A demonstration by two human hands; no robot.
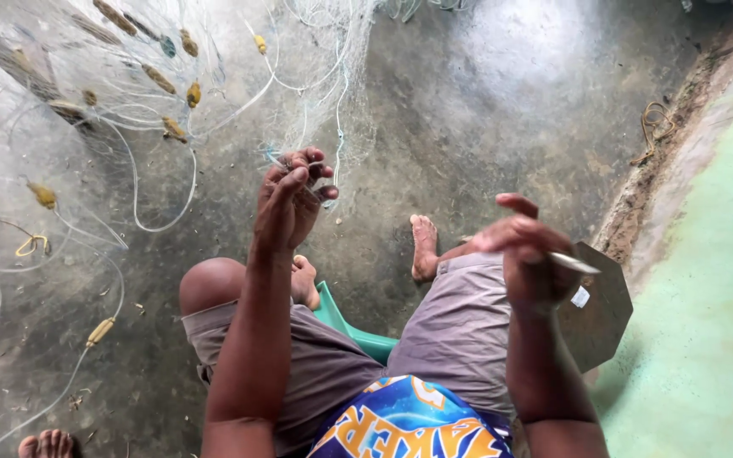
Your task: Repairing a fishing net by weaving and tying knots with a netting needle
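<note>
Fingers of the left hand (292, 199) were bunched together and pinched on a gathered fold of the fine, pale, translucent monofilament fishing net (214, 76), which hung down from about eleven o'clock and was spread across the wet grey concrete floor (485, 93) toward nine o'clock. Small yellow-brown oblong floats (193, 93) were strung along the net's white cord, scattered from ten to eleven o'clock of that hand. The right hand (529, 254), at about three o'clock of the left and well apart from it, was closed around a slim, pale, pointed netting needle (574, 264), whose tip stuck out toward three o'clock; the index finger was lifted clear. Both forearms were raised above knees in grey shorts (460, 331), and a green plastic seat (358, 335) was seen between the thighs. Bare feet were planted on the floor just below the left hand. A dark, flat, angular board (600, 318) was leaned near the right hand at four o'clock, beside a pale green painted ledge (706, 280). Another person's bare toes (44, 444) were seen at seven o'clock.
</note>
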